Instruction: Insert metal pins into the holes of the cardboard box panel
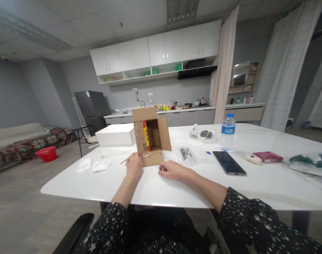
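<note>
– Left hand (134, 165) first: how does it sit?
– Your fingers are bent and drawn close together at the left edge of the front flap (152, 160). Whether they pinch it or only rest there, you cannot tell from this angle. A thin rod (124, 161) lies by the outer side of that hand.
– And your right hand (173, 170)?
– Curled loosely on the tabletop (161, 192), knuckles at the flap's right corner. Its palm is hidden, so you cannot tell whether anything is inside.
– Where is the cardboard box (153, 135)?
– Straight ahead of you, just beyond both hands, standing with its opening towards you. One flap is raised at the top, one swings out on the right, and the front one lies forward between your hands. Small shiny dots run in rows on the left panel, beside a yellow-and-red strip (146, 135).
– What is further out?
– Left of it you have a white box (115, 134), with crumpled white tissue (101, 166) nearer you. To the right sits a clear tray (186, 156) with small dark pieces, then a phone (229, 163) lying flat, a blue-capped bottle (228, 132) upright behind it, and a dark pink box (268, 157) beyond.
</note>
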`<state>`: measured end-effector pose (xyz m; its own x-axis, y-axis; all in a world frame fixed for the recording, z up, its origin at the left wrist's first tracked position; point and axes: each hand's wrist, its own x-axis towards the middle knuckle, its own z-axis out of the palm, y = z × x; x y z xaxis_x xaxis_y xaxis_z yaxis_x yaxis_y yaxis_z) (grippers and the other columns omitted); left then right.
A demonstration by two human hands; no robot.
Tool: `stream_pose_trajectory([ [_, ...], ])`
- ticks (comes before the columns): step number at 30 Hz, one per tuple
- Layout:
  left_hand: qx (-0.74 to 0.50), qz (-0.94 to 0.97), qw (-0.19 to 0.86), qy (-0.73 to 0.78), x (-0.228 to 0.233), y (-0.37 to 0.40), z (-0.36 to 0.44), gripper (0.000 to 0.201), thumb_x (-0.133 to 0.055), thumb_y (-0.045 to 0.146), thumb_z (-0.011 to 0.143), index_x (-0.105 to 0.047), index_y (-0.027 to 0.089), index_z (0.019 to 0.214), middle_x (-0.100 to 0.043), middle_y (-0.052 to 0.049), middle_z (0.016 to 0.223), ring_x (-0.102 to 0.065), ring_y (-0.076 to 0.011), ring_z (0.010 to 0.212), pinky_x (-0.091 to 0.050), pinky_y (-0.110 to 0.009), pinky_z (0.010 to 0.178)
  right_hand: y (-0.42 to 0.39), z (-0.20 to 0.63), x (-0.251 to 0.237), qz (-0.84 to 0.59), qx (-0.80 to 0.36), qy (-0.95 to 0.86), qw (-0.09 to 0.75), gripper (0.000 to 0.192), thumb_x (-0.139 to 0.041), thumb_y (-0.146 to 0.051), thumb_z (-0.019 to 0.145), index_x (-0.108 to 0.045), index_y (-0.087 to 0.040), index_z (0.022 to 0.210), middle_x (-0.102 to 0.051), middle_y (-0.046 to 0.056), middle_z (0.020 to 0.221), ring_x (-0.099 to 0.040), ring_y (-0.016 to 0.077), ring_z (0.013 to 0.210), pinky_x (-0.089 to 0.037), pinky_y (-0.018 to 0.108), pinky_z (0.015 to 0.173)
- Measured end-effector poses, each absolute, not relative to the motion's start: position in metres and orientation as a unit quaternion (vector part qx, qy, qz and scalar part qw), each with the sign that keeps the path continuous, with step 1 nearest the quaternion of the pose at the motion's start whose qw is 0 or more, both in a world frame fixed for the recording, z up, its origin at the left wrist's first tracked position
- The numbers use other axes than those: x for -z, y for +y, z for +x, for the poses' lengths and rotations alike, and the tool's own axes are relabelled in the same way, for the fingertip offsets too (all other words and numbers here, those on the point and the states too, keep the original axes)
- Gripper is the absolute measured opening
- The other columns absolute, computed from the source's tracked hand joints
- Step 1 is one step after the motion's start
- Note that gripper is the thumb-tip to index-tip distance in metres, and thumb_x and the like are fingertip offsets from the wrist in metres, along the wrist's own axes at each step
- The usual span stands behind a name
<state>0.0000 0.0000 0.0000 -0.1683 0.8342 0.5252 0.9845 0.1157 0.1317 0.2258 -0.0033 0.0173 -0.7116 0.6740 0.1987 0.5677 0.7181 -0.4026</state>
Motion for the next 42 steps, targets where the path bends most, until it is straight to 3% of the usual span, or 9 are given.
stream_pose_trajectory([
  [12,0.209,-0.658,0.176,-0.702,-0.003,0.000,0.001,0.022,-0.038,0.026,0.098,-0.057,0.018,0.104,-0.061,-0.010,0.106,-0.058,-0.0242,0.103,-0.040,-0.038,0.089,-0.002,0.225,-0.011,-0.351,-0.201,-0.891,0.206,0.016,-0.054,-0.024,0.083,-0.068,-0.017,0.086,-0.069,0.005,0.078,-0.059,0.0159,0.068,-0.036,0.024,0.059],
  [28,0.193,-0.673,0.244,-0.671,0.008,0.005,-0.001,0.024,-0.031,0.017,0.097,-0.055,0.015,0.100,-0.059,-0.010,0.098,-0.056,-0.0258,0.097,-0.038,-0.040,0.085,-0.006,0.220,-0.008,-0.351,-0.171,-0.880,0.271,0.012,-0.055,-0.021,0.081,-0.067,-0.018,0.080,-0.068,0.004,0.079,-0.059,0.0165,0.071,-0.038,0.026,0.065],
  [32,0.207,-0.671,0.245,-0.668,0.009,0.004,-0.001,0.022,-0.033,0.017,0.097,-0.055,0.016,0.098,-0.059,-0.010,0.097,-0.056,-0.0258,0.095,-0.038,-0.040,0.084,-0.008,0.218,-0.010,-0.308,-0.179,-0.876,0.326,0.009,-0.056,-0.018,0.080,-0.064,-0.018,0.076,-0.067,0.003,0.077,-0.058,0.0160,0.071,-0.041,0.027,0.069],
  [36,0.226,-0.676,0.228,-0.663,0.008,0.002,-0.001,0.022,-0.033,0.013,0.095,-0.055,0.016,0.097,-0.060,-0.010,0.096,-0.057,-0.0253,0.095,-0.039,-0.039,0.085,-0.012,0.213,-0.019,-0.256,-0.202,-0.838,0.438,0.010,-0.054,-0.019,0.082,-0.059,-0.019,0.073,-0.062,0.002,0.072,-0.054,0.0155,0.068,-0.042,0.029,0.067],
  [42,0.257,-0.690,0.178,-0.653,0.007,-0.001,0.001,0.023,-0.034,0.009,0.092,-0.056,0.016,0.099,-0.063,-0.010,0.097,-0.059,-0.0237,0.096,-0.039,-0.039,0.089,-0.054,0.206,-0.065,-0.169,-0.324,-0.702,0.611,0.014,-0.058,-0.032,0.087,-0.064,-0.020,0.088,-0.065,0.004,0.079,-0.058,0.0194,0.078,-0.046,0.034,0.075],
])
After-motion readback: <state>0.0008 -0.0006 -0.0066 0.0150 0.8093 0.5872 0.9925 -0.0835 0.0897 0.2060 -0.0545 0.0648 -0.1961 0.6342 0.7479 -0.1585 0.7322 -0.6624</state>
